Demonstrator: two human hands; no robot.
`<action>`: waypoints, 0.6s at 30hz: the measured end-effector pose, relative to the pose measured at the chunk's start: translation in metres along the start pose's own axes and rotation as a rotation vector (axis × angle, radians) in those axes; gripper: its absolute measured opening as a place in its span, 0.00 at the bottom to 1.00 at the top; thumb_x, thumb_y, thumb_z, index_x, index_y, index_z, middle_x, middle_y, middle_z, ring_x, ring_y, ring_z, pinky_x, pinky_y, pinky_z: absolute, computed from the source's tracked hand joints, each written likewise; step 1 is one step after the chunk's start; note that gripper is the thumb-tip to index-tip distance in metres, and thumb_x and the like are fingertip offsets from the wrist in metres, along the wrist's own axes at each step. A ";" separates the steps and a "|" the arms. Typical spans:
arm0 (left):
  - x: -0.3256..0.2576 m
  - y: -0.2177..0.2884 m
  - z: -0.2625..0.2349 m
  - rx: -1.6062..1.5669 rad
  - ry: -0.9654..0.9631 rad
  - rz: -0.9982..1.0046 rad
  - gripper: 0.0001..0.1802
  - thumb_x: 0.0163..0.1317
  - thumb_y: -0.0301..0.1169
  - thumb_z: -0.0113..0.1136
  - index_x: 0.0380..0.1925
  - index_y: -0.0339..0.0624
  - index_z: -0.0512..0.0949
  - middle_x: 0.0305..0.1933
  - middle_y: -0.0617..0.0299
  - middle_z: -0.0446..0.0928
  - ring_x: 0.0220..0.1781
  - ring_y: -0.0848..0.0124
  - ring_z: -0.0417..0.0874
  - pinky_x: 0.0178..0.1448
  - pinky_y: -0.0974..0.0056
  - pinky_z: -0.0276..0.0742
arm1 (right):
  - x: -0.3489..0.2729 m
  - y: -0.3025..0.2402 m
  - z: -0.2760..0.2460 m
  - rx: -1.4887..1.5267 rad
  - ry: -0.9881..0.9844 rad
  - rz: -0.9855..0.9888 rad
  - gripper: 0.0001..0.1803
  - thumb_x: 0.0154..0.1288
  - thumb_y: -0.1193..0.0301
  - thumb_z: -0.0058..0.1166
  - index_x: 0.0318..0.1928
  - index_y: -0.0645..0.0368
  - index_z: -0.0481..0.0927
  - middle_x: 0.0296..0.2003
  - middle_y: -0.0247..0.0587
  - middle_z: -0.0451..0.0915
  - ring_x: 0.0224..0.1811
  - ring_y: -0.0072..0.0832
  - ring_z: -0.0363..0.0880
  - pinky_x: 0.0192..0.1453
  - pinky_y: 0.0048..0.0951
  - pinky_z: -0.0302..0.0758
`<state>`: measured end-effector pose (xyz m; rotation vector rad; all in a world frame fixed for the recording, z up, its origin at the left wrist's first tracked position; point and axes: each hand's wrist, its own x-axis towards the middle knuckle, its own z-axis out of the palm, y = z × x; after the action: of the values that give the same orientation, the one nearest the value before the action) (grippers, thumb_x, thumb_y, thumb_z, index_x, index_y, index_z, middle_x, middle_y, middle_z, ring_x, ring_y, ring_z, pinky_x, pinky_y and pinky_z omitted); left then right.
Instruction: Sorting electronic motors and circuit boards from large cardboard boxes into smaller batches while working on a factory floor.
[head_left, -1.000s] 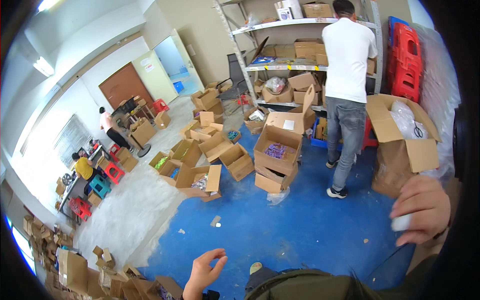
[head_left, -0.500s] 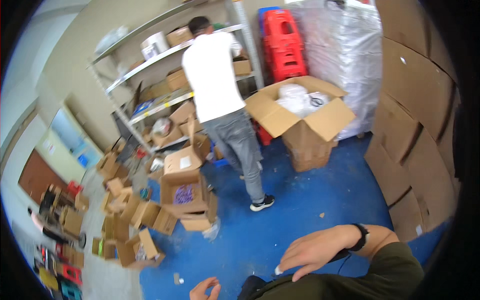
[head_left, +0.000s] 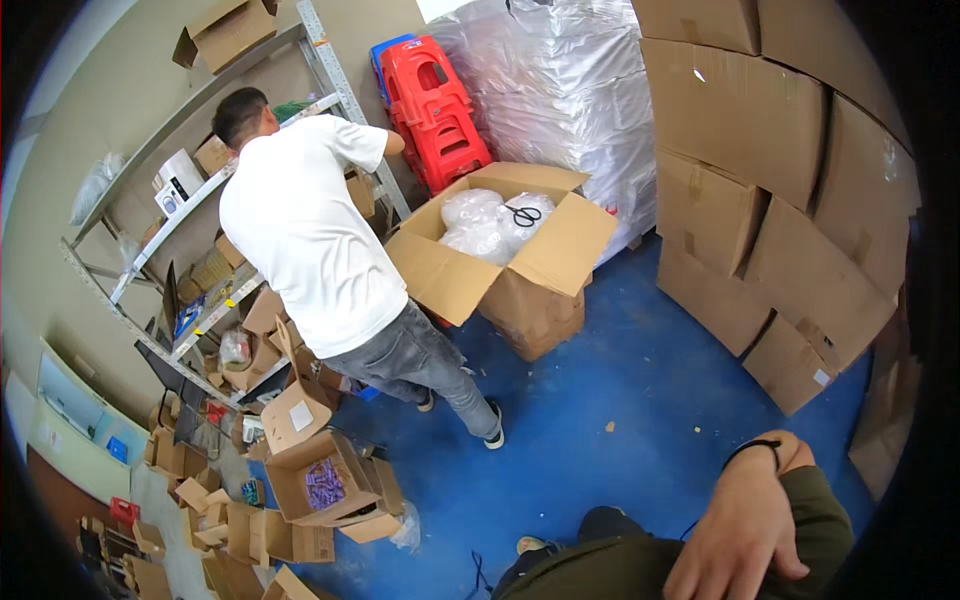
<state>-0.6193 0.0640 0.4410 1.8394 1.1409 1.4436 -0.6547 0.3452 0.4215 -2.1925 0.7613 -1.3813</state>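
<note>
R hand at 5 o'clock: fingers loosely spread, resting flat on olive-clad leg, holding nothing; L hand out of view.

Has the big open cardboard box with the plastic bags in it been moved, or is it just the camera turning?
Cannot tell for sure, but it looks unmoved: the open cardboard box sits beside the red stools as before. The camera swung instead.
</note>
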 end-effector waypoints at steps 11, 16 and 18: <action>-0.064 0.022 0.062 0.332 0.415 0.257 0.21 0.59 0.37 0.47 0.44 0.28 0.67 0.39 0.45 0.69 0.42 0.51 0.68 0.48 0.49 0.64 | -0.080 -0.150 -0.045 -0.347 -0.259 0.316 0.18 0.61 0.59 0.48 0.42 0.60 0.72 0.39 0.47 0.71 0.40 0.39 0.71 0.45 0.36 0.69; -0.098 0.040 0.227 0.623 0.905 0.569 0.22 0.59 0.37 0.48 0.45 0.29 0.67 0.40 0.45 0.69 0.44 0.51 0.68 0.51 0.49 0.62 | -0.258 -0.216 -0.031 -0.194 0.044 -0.057 0.18 0.61 0.57 0.47 0.38 0.61 0.73 0.31 0.47 0.73 0.34 0.36 0.74 0.39 0.38 0.73; -0.107 0.043 0.279 0.723 1.045 0.724 0.22 0.58 0.37 0.48 0.45 0.29 0.67 0.41 0.45 0.69 0.45 0.52 0.68 0.52 0.49 0.62 | -0.266 -0.200 -0.036 -0.094 0.427 -0.265 0.19 0.60 0.58 0.48 0.41 0.61 0.72 0.35 0.44 0.73 0.37 0.35 0.72 0.40 0.36 0.72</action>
<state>-0.3480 -0.0245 0.3421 2.0854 1.7097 2.9209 -0.7370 0.6668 0.3816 -2.1524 0.7054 -2.0264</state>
